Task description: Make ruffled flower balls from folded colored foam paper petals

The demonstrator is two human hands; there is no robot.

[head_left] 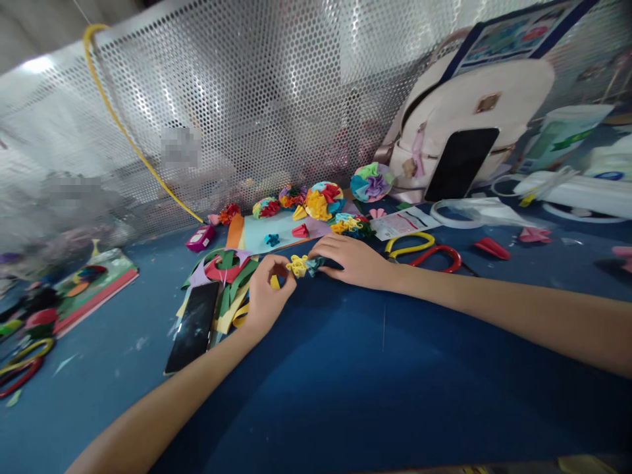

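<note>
Between my hands is a ruffled yellow paper piece (297,265), side by side with a ruffled blue-grey piece (315,265). My left hand (269,289) pinches the yellow piece from its left side, thumb and forefinger curled. On the other side my right hand (348,262) is closed on the blue-grey piece, its fingers partly covering it. Just beyond them a small blue paper ruffle (272,239) and a folded red piece (301,230) lie on a light blue sheet (257,232). Several multicoloured paper rosettes, one yellow and red (324,201), stand behind.
Left of my left hand, a black phone (193,326) lies beside coloured paper strips (230,283). Scissors with yellow and red handles (437,259) are right of centre. A perforated metal panel (276,99) and a white backpack (474,112) with a phone leaning on it stand behind.
</note>
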